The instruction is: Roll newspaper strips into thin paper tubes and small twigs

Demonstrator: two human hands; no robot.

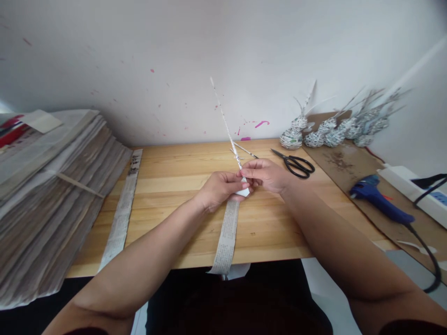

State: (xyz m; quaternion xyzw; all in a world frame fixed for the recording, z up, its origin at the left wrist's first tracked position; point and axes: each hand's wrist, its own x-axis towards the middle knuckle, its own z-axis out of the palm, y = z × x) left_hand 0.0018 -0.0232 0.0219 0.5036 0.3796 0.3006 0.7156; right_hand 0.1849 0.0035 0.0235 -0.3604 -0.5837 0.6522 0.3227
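Both hands meet over the middle of the table around a partly rolled newspaper strip. Its upper part is a thin paper tube [226,122] that slants up and to the left. Below it, the unrolled printed strip [225,232] hangs down over the table's front edge. My left hand [220,190] pinches the paper where flat strip and tube meet. Just above, my right hand [262,175] has its fingers closed round the tube's lower end. Behind the hands lies another thin paper stick [246,150]. Black-handled scissors [296,164] rest right of my right hand, blades pointing left.
On the left stands a tall stack of newspapers [63,195], with a paper strip [122,209] beside it. Several woven paper gourd shapes [291,138] sit at the back right. A blue glue gun [382,197] lies on cardboard [340,160] near a white power strip [412,188].
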